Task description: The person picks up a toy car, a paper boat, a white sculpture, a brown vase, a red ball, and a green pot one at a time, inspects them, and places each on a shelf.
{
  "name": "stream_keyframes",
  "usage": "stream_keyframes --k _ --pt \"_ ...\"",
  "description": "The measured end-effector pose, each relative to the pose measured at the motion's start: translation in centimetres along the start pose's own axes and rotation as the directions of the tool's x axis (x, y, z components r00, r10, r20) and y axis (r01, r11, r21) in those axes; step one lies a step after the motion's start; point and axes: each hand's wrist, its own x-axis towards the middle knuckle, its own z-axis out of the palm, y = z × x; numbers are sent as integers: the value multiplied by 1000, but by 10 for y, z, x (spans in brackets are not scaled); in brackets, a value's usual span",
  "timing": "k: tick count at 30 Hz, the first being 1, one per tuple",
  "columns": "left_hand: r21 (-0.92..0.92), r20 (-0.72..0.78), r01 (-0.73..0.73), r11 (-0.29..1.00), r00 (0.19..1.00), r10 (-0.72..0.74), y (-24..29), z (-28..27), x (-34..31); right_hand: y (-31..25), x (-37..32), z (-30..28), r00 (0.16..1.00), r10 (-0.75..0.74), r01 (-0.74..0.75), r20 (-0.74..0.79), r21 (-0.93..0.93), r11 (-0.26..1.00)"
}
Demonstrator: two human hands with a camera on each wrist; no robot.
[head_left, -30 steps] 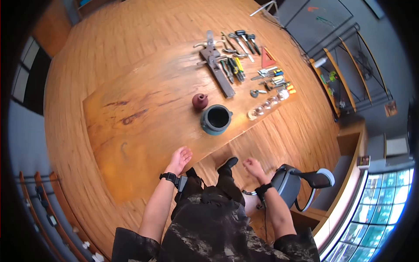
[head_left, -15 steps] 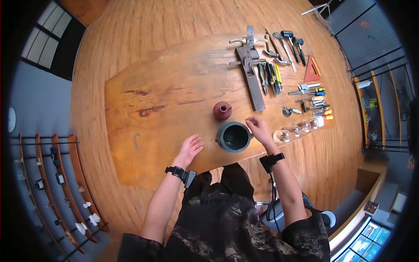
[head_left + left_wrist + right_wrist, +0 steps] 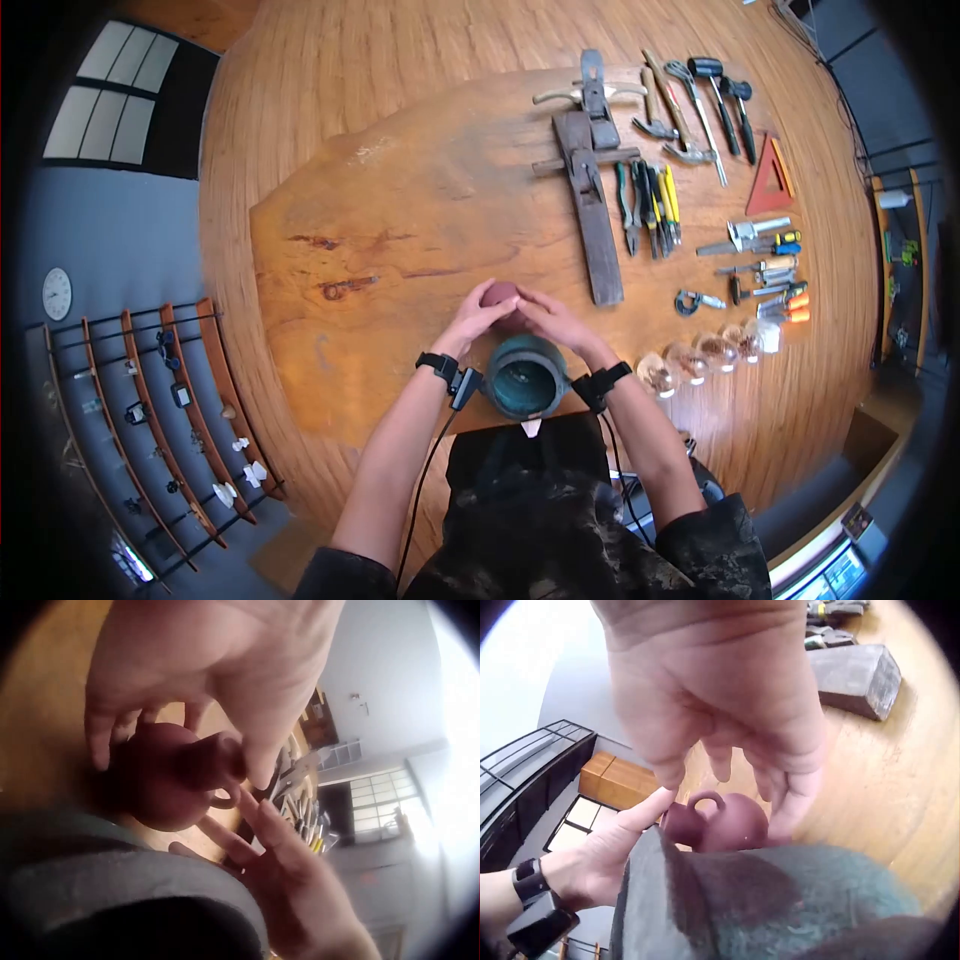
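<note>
The small dark red jug (image 3: pixel 500 295) is between both hands just beyond the green-blue pot (image 3: pixel 526 378). In the left wrist view, my left hand (image 3: pixel 217 667) has its fingers curled round the jug's body (image 3: pixel 165 776), its thumb by the neck. From the other side my right hand (image 3: pixel 553 322) holds it; in the right wrist view that hand (image 3: pixel 720 697) arches over the jug (image 3: pixel 739 823), fingers at the body and thumb near the neck. Fingers partly hide the jug in the head view. The pot's rim (image 3: pixel 641 900) stands close below both hands.
On the wooden table (image 3: pixel 420 240), a long wooden plane (image 3: pixel 590 220) lies beyond the right hand. Pliers (image 3: pixel 650 210), hammers (image 3: pixel 690 110) and a red triangle (image 3: pixel 768 180) lie farther right. Several clear glass domes (image 3: pixel 688 362) line the right front edge.
Both hands have moved in to the jug from either side of the pot and now hold it. The head view has shifted, and the pot appears nearer the person's body.
</note>
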Motion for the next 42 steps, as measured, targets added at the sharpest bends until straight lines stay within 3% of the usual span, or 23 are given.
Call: stream_keyframes --k 2,6,10,15,18,19,22,24,29,32,33,36,38,39,40,41,42 --pt "-81 47 50 995 998 -47 -5 -6 7 -23 -7 0 979 191 -196 77 62 979" --pt "-217 43 8 976 999 1 -18 -4 10 -44 -4 0 973 200 -210 117 83 974" --pt "-178 -82 -173 969 984 160 -23 -2 4 -55 1 9 992 10 2 124 -95 995" --pt "-359 -248 -314 879 940 235 -9 -22 -66 -89 -10 44 963 -174 229 207 -280 933" --pt "-351 -330 -389 852 903 276 -33 -41 -115 -115 -30 88 929 -193 277 317 -243 930" --pt "-353 -353 -410 841 891 286 -38 -46 -137 -116 -34 106 901 -259 355 347 -248 902" --pt "-478 -432 -483 733 857 282 -72 -54 -201 -134 -68 164 884 -113 324 454 -419 848" --pt "-551 -495 -519 654 834 244 -93 -54 -257 -117 -84 203 828 -190 485 527 -505 714" --pt "-553 -682 -662 506 708 182 -233 -40 -337 -80 -146 319 718 -49 555 694 -529 642" --pt "-541 -758 -726 424 640 129 -303 -27 -402 -25 -181 386 639 43 602 768 -533 594" --pt "-587 -758 -718 374 650 56 -325 -19 -425 0 -190 407 583 49 666 811 -512 543" --pt "-594 -792 -759 268 610 -26 -393 2 -487 58 -228 470 497 251 535 830 -522 664" --pt "-464 -877 -815 347 477 -53 -437 16 -523 100 -246 510 347 279 568 896 -437 697" --pt "-436 -890 -845 311 456 -8 -471 23 -527 121 -253 529 261 245 693 934 -358 626" --pt "-417 -899 -862 290 438 11 -474 23 -561 147 -259 544 241 231 753 943 -332 568" --pt "-447 -894 -839 310 407 -187 -486 35 -579 149 -280 566 294 401 626 868 -492 605" --pt "-422 -897 -878 225 369 -243 -502 42 -589 147 -299 590 249 400 694 882 -451 561"
